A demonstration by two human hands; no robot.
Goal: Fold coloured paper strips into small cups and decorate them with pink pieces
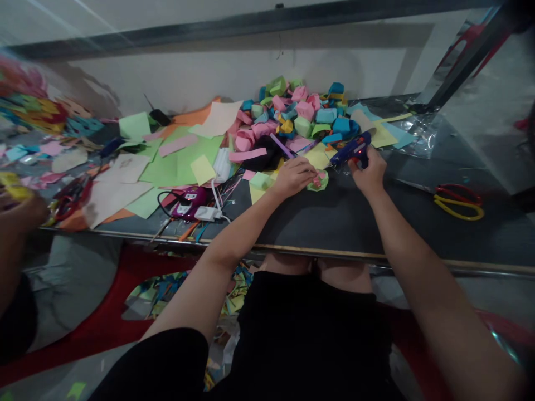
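Observation:
A blue hot glue gun with a small red light is gripped in my right hand, its nozzle pointing left and down over the table. My left hand is closed, its fingertips on a small green and pink paper piece that lies on the dark tabletop. What exactly the fingertips pinch is partly hidden by the hand. Just behind both hands rises a heap of folded paper pieces in pink, blue, green and yellow.
Scissors with red and yellow handles lie at right. A purple power strip with a white plug sits near the front edge. Green paper sheets spread to the left. Another person's hand is at far left. Paper scraps lie below the table.

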